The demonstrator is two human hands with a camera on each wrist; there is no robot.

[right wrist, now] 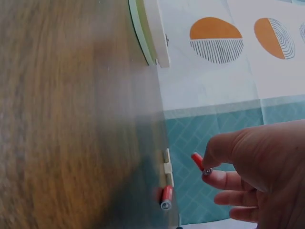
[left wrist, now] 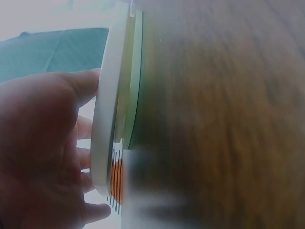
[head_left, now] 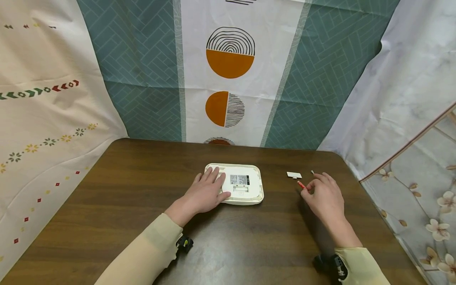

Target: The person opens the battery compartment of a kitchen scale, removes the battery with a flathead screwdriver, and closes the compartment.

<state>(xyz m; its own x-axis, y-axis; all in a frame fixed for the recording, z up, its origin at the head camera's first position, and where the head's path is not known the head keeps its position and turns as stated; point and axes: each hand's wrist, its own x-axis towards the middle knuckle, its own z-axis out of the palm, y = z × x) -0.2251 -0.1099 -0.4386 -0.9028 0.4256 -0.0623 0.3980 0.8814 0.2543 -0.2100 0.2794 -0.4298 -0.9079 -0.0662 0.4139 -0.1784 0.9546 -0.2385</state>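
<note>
A flat white device (head_left: 252,190) with rounded corners lies on the table, its labelled side with a small rectangular recess facing up. My left hand (head_left: 206,191) rests over its left part with fingers spread; the thumb lies on the near edge. To the right, my right hand (head_left: 325,198) pinches a small red battery (right wrist: 197,160) between thumb and index finger, above the tabletop. A second red battery (right wrist: 167,195) lies on the table, close to a small white cover (head_left: 293,174) with a tab.
The brown wooden table (head_left: 249,245) has its back edge against a patterned cloth (head_left: 142,79). More cloth hangs along the left and right sides. Behind the right hand lies a tiny pale object (head_left: 312,172).
</note>
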